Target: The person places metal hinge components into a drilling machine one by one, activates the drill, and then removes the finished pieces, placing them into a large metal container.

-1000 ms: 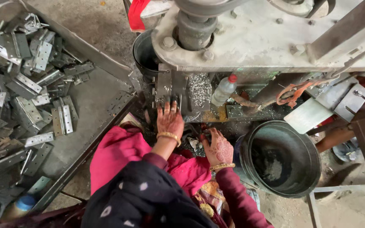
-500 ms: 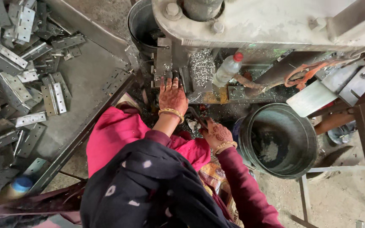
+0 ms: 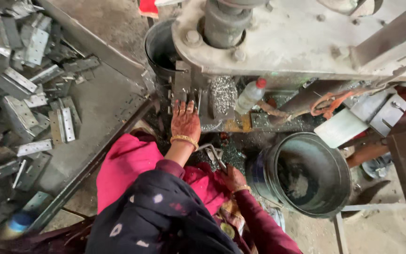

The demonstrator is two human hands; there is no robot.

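Left hand [image 3: 184,123] flat at press bed [image 3: 222,123]; right hand [image 3: 233,178] near bucket [image 3: 306,174]

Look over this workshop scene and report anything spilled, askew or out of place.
Shiny metal chips lie spilled over the press bed beside the left hand. A plastic bottle leans tilted among them, an odd spot for it. Metal plates lie in a loose, jumbled heap on the left tray.

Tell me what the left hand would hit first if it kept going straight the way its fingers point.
The left hand points up the picture, its fingers already at the dark metal block under the press head. It would likely meet that block first, though depth is hard to judge.
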